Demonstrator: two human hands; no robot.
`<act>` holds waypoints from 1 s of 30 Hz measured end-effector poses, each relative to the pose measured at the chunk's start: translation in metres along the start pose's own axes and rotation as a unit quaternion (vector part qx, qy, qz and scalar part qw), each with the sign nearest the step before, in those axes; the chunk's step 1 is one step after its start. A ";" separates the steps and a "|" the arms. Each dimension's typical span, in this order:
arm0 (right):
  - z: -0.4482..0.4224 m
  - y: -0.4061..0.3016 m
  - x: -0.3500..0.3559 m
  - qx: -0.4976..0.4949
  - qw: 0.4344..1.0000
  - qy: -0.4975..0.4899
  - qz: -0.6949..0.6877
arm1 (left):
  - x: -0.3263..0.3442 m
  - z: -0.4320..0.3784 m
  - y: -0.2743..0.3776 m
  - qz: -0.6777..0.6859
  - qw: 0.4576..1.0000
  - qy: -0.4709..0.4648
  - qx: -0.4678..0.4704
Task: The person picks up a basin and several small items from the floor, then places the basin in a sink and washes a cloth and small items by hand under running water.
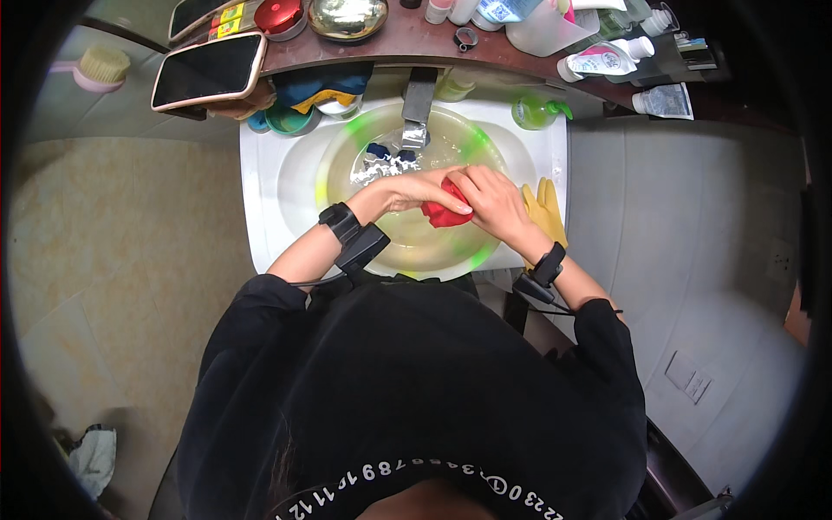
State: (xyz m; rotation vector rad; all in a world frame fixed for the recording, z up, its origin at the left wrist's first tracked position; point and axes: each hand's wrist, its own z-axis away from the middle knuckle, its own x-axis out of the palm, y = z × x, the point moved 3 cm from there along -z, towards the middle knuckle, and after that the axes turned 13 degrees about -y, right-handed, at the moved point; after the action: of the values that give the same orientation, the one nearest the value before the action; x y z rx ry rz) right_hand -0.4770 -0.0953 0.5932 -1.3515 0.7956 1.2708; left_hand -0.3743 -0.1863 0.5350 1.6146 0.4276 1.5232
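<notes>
A bunched red cloth [442, 213] is held between both hands above a round basin of water [416, 257], which stands in the white sink [296, 185]. My left hand [426, 188] presses the cloth with its thumb, the fingers partly hidden behind. Over the cloth's upper right side curl the fingers of my right hand [489, 198]. Dark blue and pale fabric [383, 159] lies in the water below the faucet [417, 107]. Yellow rubber gloves [546, 211] lie on the sink's right edge, close to my right hand.
A green pump bottle [536, 113] stands at the sink's back right. The dark red shelf [403, 53] behind holds bottles, tubes and a phone [209, 70] that overhangs its left end. Behind the sink at left are a green bowl [290, 119] and cloths [325, 88].
</notes>
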 end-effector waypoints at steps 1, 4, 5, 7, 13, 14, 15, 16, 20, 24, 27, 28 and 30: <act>-0.003 -0.001 -0.002 -0.011 1.000 -0.008 0.018 | 0.003 0.001 -0.005 0.043 0.999 0.009 -0.020; -0.008 -0.003 -0.006 -0.074 0.996 0.032 0.044 | 0.012 0.001 -0.018 0.118 0.991 0.008 -0.060; -0.009 -0.003 -0.004 -0.072 0.997 0.016 0.028 | 0.011 -0.002 -0.020 0.093 0.994 0.037 -0.040; -0.009 -0.003 0.002 -0.059 0.998 -0.011 0.004 | 0.009 -0.008 -0.021 0.044 0.995 0.090 0.003; -0.005 0.004 0.016 0.000 0.998 -0.070 0.000 | -0.007 -0.019 -0.022 -0.097 0.982 0.130 -0.097; -0.005 0.006 0.017 0.001 0.996 -0.084 -0.001 | -0.008 -0.020 -0.023 -0.105 0.982 0.126 -0.096; -0.005 0.009 0.018 -0.002 0.995 -0.097 -0.006 | -0.007 -0.020 -0.025 -0.106 0.982 0.129 -0.094; -0.007 0.012 0.020 -0.003 0.993 -0.116 0.008 | -0.006 -0.020 -0.026 -0.106 0.982 0.131 -0.081; -0.007 0.017 0.020 -0.080 0.989 -0.113 0.042 | -0.002 -0.019 -0.037 -0.050 0.990 0.093 -0.097; -0.001 0.017 0.028 -0.033 0.986 -0.163 0.001 | -0.002 -0.017 -0.044 0.021 0.990 0.084 -0.109; -0.001 0.016 0.034 -0.007 0.991 -0.136 0.002 | -0.005 -0.018 -0.044 -0.018 0.987 0.096 -0.124; -0.001 0.016 0.035 0.000 0.992 -0.125 -0.001 | -0.006 -0.018 -0.044 -0.038 0.986 0.105 -0.125; -0.004 0.018 0.039 0.011 0.993 -0.119 -0.003 | -0.008 -0.021 -0.042 -0.034 0.986 0.116 -0.119</act>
State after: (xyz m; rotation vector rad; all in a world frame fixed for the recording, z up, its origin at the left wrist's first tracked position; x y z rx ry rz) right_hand -0.4849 -0.0953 0.5505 -1.1570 0.6369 1.3834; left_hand -0.3826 -0.1607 0.4957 1.2333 0.4059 1.6487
